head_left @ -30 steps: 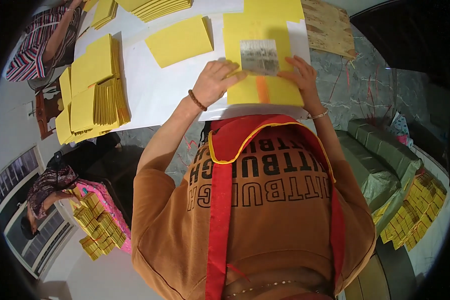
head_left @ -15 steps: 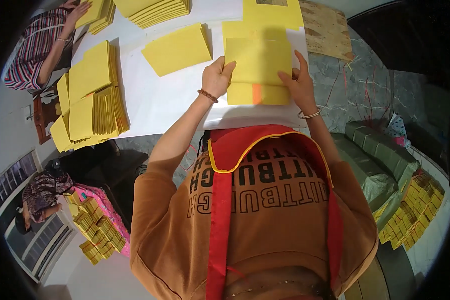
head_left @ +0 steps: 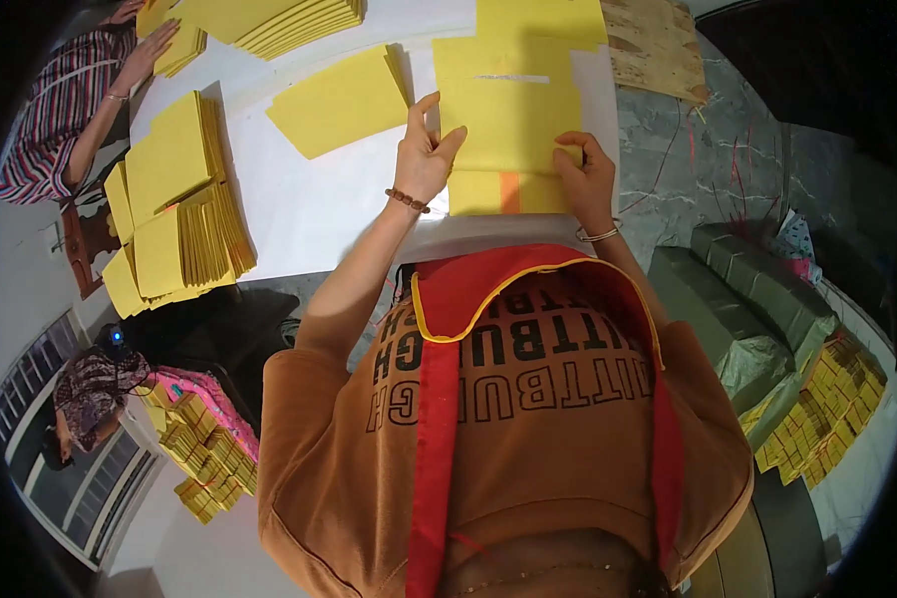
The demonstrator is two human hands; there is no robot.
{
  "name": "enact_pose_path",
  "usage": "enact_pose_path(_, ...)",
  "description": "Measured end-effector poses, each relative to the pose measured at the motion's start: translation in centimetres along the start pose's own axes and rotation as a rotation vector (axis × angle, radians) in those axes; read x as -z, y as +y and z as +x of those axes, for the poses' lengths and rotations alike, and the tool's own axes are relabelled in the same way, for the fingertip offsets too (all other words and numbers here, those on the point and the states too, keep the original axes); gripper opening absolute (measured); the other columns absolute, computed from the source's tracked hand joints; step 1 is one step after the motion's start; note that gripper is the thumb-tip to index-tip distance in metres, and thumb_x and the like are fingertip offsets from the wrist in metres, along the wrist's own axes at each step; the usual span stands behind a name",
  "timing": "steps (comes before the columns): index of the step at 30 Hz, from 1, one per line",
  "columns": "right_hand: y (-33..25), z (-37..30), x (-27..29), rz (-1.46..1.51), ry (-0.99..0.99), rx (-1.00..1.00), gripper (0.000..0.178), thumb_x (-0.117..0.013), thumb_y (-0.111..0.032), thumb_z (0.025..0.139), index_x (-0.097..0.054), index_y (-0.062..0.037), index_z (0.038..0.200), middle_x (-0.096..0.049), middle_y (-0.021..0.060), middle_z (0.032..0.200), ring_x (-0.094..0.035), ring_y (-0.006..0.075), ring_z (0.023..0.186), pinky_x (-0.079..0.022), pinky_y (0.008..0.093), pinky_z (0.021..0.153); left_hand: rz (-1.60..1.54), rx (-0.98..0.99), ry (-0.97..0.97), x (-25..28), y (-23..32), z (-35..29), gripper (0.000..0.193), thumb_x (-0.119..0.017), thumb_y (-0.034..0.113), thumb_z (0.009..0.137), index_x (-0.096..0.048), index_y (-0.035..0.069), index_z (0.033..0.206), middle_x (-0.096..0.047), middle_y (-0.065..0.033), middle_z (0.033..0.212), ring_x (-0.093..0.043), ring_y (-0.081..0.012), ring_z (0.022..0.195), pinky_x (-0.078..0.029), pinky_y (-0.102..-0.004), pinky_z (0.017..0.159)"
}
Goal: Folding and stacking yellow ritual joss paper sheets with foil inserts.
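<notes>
In front of me on the white table lies a yellow paper sheet (head_left: 508, 125), its lower band marked by a short orange strip (head_left: 509, 192). My left hand (head_left: 425, 164) is at its left edge, index finger and thumb spread apart and the thumb tip against the paper. At the right edge, my right hand (head_left: 588, 179) has curled fingers, with the thumb and index finger pinching the sheet. More yellow paper (head_left: 503, 58) lies just beyond, partly under it. To the left is a small slanted yellow stack (head_left: 339, 105).
Stacks of folded yellow paper (head_left: 174, 149) stand at the white table's (head_left: 299, 219) left end. A co-worker's hand (head_left: 154, 55) touches another pile. A wooden board (head_left: 658, 50) is at the far right; green wrapped bundles (head_left: 743, 299) and tied yellow bundles (head_left: 827, 409) sit right.
My left hand has loosened, its index finger now raised away from the thumb. My right hand's fingers have curled in at the sheet's edge. The co-worker's hand has shifted slightly down.
</notes>
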State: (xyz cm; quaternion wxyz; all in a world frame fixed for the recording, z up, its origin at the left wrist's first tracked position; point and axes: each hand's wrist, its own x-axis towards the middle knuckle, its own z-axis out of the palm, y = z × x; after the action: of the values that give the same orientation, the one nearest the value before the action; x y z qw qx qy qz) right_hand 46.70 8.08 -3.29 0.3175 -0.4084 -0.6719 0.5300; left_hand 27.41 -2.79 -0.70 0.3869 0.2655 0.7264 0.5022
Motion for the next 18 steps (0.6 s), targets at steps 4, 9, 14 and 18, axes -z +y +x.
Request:
enact_pose_path(4, 0.4, -0.2, 0.0, 0.036, -0.006, -0.043, 0.015, -0.058, -0.007, 0.074, -0.06, -0.0027, 0.088, -0.062, 0.004, 0.078, -0.056, 0.0092, 0.07, -0.044, 0.0232, 0.064, 0.008, 0.013, 0.021, -0.2, -0.1, -0.2, 0.049, -0.059, 0.01, 0.081, -0.035, 0.005, 0.124, -0.05, -0.0022, 0.052, -0.043, -0.0079, 0.044, -0.034, -0.0242, 0.042)
enact_pose_path(9, -0.9, -0.1, -0.5, 0.049, 0.019, -0.085, 0.013, -0.063, -0.012, 0.076, -0.061, -0.0029, 0.085, -0.062, 0.0055, 0.075, -0.057, 0.0119, 0.069, -0.044, 0.0253, 0.063, 0.094, -0.037, 0.084, -0.5, 0.1, -0.5, 0.049, -0.059, 0.012, 0.08, -0.037, 0.005, 0.123, -0.048, -0.005, 0.048, -0.044, -0.0131, 0.04, -0.034, -0.0276, 0.04)
enact_pose_path(14, -1.1, -0.1, -0.5, -0.084, 0.024, -0.059, 0.014, -0.064, -0.015, 0.076, -0.061, -0.003, 0.083, -0.062, 0.0076, 0.077, -0.059, 0.0164, 0.069, -0.045, 0.0271, 0.063, 0.463, -0.215, 0.134, -0.4, 0.8, -0.8, 0.045, -0.062, 0.014, 0.079, -0.044, 0.008, 0.12, -0.053, -0.0056, 0.059, -0.049, -0.0178, 0.05, -0.037, -0.031, 0.047)
enact_pose_path(18, -0.7, 0.0, -0.6, -0.147, 0.034, 0.023, 0.014, -0.064, -0.015, 0.075, -0.061, -0.0033, 0.081, -0.062, 0.0097, 0.077, -0.06, 0.0227, 0.07, -0.046, 0.031, 0.065, 0.958, -0.835, 0.372, -0.9, 2.9, -1.5, 0.048, -0.062, 0.021, 0.077, -0.047, 0.013, 0.122, -0.056, -0.0107, 0.098, -0.052, -0.0288, 0.087, -0.038, -0.0417, 0.07)
